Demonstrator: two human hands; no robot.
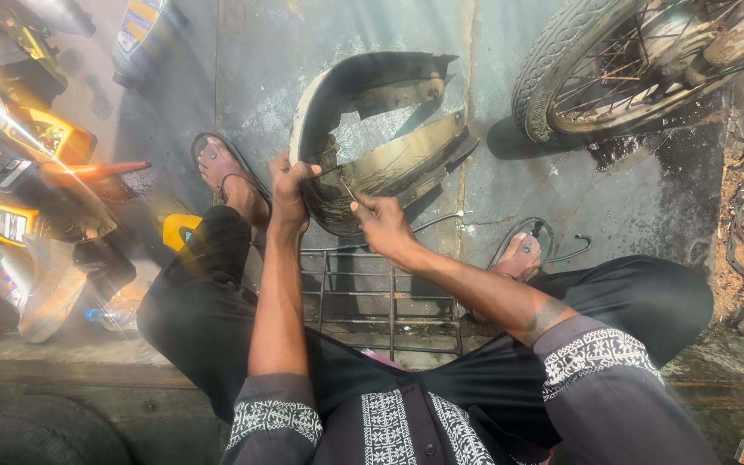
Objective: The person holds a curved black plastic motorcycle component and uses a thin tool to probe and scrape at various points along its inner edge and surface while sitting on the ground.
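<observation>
Seated, knees apart, feet in sandals on the wet concrete floor (320,52). Motorcycle mudguard (381,138) stands on its edge on the floor just ahead of me, between my feet, hollow side facing me.

Left hand (288,185): wrapped tight around the near rim of the mudguard at its left end, thumb over the top, steadying it. Right hand (378,220): fingers pinched shut on a thin metal tool (348,189), probably a small screwdriver or pick; the tip sits at the mudguard's lower inner edge, close to the left hand. Exact contact point too small to confirm.

Judgement on doing this well: keep the left grip firm so the piece cannot rock on the floor; keep the tool's angle shallow and pressure light, since the tip points toward my own left fingers and a slip would go there. Work away from the holding hand where possible.

Mudguard condition: dark curved shell, dull and dirt-caked, inner face streaked pale brown; a jagged piece is missing from the upper wall, so the floor shows through. Edges look rough.

Nearby: a spoked wheel (596,77) at upper right, a metal grate (372,301) under my legs, a loose cable (441,220) by my right foot.
</observation>
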